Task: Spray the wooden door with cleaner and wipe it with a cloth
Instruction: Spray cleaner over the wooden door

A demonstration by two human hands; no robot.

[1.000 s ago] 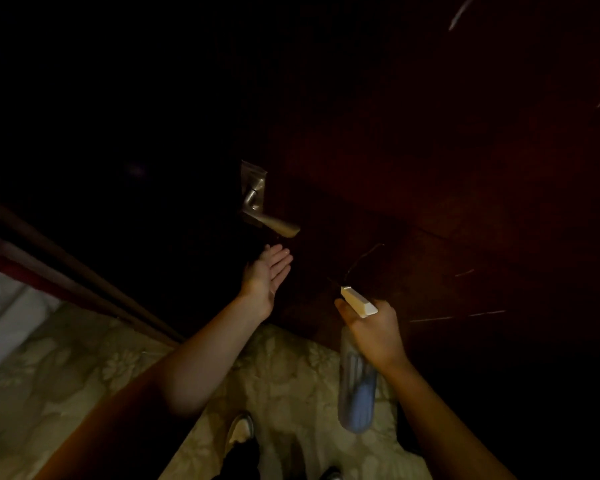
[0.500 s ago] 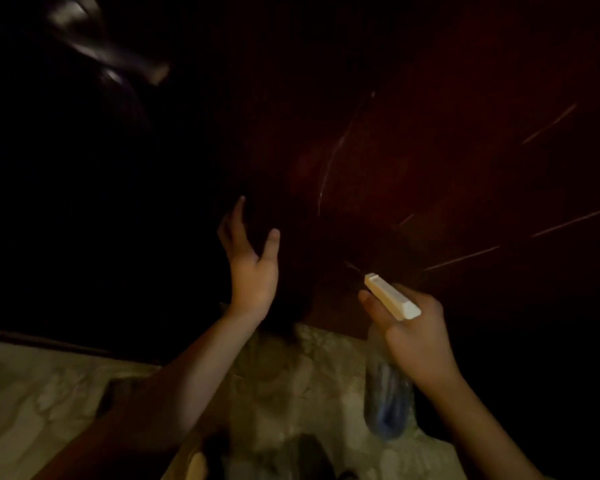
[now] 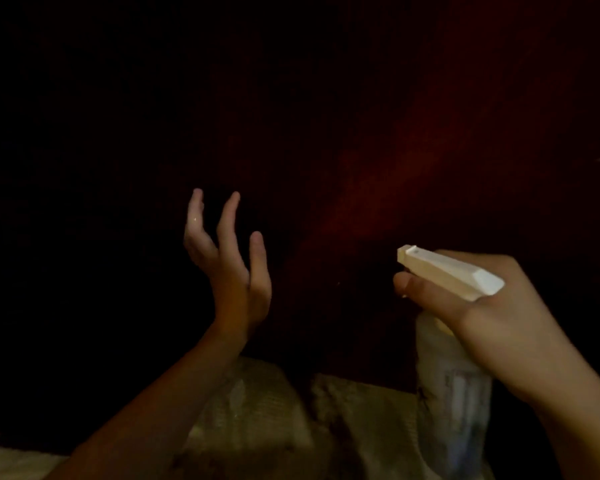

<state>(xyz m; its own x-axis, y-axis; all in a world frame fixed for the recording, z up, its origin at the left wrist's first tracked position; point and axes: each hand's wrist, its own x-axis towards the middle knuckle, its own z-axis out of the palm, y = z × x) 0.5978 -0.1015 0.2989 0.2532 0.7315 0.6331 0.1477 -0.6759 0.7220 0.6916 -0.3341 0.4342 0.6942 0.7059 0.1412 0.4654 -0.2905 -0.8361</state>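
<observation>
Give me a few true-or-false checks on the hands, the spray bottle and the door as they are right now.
1. The right hand grips the spray bottle. True.
2. The left hand holds a cloth. False: it holds nothing, and its fingers are spread.
3. The bottle's nozzle faces the wooden door. True.
4. The bottle stands on the floor. False: the right hand holds it up, clear of the floor.

Prob. a home, dim room: dark red wooden door (image 3: 413, 161) fills the view, pale flower-patterned floor (image 3: 354, 420) below it.
</observation>
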